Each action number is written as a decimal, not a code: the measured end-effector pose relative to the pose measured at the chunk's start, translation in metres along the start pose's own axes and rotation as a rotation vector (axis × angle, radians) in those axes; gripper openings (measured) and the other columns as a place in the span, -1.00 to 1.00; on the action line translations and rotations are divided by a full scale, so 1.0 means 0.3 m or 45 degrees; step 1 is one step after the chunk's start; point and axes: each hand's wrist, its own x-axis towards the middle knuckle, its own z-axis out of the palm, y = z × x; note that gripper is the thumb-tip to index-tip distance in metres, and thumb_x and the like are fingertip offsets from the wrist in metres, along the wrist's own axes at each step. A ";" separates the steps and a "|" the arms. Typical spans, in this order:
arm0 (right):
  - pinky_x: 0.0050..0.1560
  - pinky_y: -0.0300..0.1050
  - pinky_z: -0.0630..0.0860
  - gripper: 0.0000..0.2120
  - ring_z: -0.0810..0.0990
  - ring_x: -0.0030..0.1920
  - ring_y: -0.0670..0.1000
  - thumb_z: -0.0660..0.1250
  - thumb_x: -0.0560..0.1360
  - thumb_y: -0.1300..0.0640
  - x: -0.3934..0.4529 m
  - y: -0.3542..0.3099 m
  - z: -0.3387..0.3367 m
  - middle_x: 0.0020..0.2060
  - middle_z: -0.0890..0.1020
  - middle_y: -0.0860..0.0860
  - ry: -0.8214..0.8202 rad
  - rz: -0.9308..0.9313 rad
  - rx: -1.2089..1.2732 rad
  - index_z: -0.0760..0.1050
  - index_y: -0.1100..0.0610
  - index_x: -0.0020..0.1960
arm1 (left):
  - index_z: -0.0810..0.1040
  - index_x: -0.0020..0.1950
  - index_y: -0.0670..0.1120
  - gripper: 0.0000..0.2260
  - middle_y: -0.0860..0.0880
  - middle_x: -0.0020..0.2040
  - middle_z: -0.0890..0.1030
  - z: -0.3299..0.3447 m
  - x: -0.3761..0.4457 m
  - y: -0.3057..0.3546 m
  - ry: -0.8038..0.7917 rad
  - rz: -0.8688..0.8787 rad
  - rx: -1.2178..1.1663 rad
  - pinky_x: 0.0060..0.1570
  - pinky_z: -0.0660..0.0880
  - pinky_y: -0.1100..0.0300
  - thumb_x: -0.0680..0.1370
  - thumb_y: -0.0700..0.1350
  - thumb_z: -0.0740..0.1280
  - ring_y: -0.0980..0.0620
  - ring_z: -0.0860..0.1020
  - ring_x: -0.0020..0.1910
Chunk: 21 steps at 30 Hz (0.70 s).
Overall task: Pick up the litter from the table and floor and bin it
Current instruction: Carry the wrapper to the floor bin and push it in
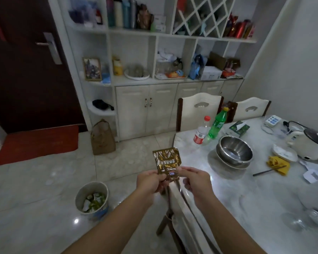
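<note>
A brown and gold snack wrapper [166,161] is held upright in front of me, above the edge of the table. My left hand [151,182] pinches its lower left corner and my right hand [195,180] pinches its lower right corner. A round bin [92,197] stands on the floor to the lower left, with green and white litter inside. On the marble table [246,195] lie a yellow wrapper [278,165] and white crumpled paper [316,171] at the right.
On the table stand two stacked steel bowls [234,152], a green bottle [218,123], a red-capped bottle [201,132], a tissue box [239,128], a rice cooker [312,145] and glasses [301,217]. Chairs ring the table. A brown paper bag [102,138] sits by the cabinet.
</note>
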 end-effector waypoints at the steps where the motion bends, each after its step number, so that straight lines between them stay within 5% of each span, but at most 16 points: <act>1: -0.55 -0.30 0.38 -0.92 0.48 -0.53 -0.07 0.51 0.38 0.28 -0.041 0.002 0.076 -0.38 0.66 0.16 -0.042 -0.001 -0.046 0.68 0.28 -0.15 | 0.59 -0.12 -0.23 -0.91 -0.12 -0.39 0.65 -0.066 -0.017 0.015 -0.002 0.015 -0.027 -0.64 0.38 0.33 0.46 -0.39 0.39 0.11 0.56 -0.62; 10: -0.30 -0.24 0.44 -0.91 0.55 -0.32 -0.07 0.47 0.43 0.24 -0.314 0.100 0.624 -0.30 0.69 0.04 -0.256 -0.135 -0.356 0.68 0.08 -0.21 | 0.64 0.01 -0.28 -0.88 -0.18 -0.22 0.72 -0.641 -0.145 0.049 0.048 0.090 -0.207 -0.47 0.45 0.31 0.48 -0.33 0.39 0.10 0.60 -0.47; 21: -0.26 -0.20 0.51 -0.87 0.68 -0.26 0.04 0.56 0.27 0.36 -0.313 0.218 1.030 -0.32 0.73 0.09 -0.343 -0.063 -0.421 0.69 0.18 -0.25 | 0.65 -0.01 -0.28 -0.88 -0.14 -0.32 0.68 -1.029 -0.078 0.035 0.212 0.056 -0.488 -0.34 0.45 0.22 0.49 -0.36 0.37 0.07 0.58 -0.48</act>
